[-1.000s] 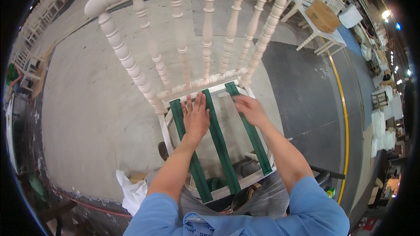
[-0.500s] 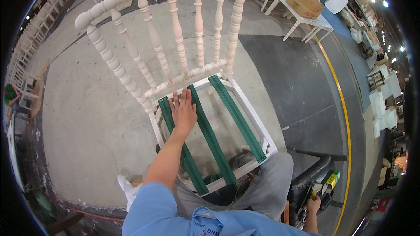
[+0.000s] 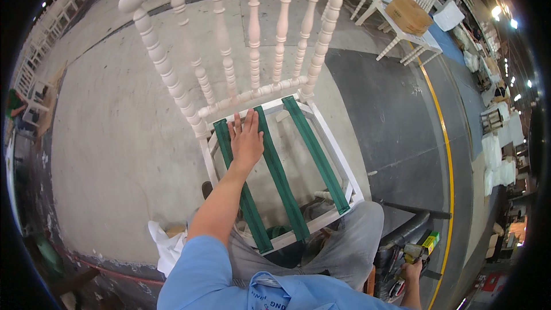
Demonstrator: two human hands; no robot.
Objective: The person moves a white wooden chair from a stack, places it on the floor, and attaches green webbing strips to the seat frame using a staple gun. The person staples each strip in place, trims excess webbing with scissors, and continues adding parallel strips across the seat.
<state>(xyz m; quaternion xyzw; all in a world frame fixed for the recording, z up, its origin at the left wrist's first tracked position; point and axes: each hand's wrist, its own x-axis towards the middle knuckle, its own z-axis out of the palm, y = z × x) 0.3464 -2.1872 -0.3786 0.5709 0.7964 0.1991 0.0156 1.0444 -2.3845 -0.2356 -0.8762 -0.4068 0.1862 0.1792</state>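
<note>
A white wooden chair frame [image 3: 340, 148] with a turned-spindle back [image 3: 254, 17] stands against my lap. Three green webbing straps run front to back across its open seat: a left strap [image 3: 252, 218], a middle strap [image 3: 280, 178] and a right strap [image 3: 315, 152]. My left hand [image 3: 247, 144] lies open between the left and middle straps, its fingertips at the rear seat rail. At the lower right, my right hand [image 3: 411, 270] is closed round the handle of a staple gun [image 3: 413, 251], partly hidden by the fingers, beside a black padded surface.
A green and yellow box [image 3: 430, 242] lies beside the staple gun. White cloth or plastic [image 3: 166, 247] sits left of my lap. Farther off are white chairs, a cardboard box [image 3: 408, 12] on a white seat, and a person [image 3: 16, 104] at the far left.
The staple gun has come up a little in my right hand and more of it shows. My left hand stays at the rear rail. The view has shifted slightly, so the chair sits farther right.
</note>
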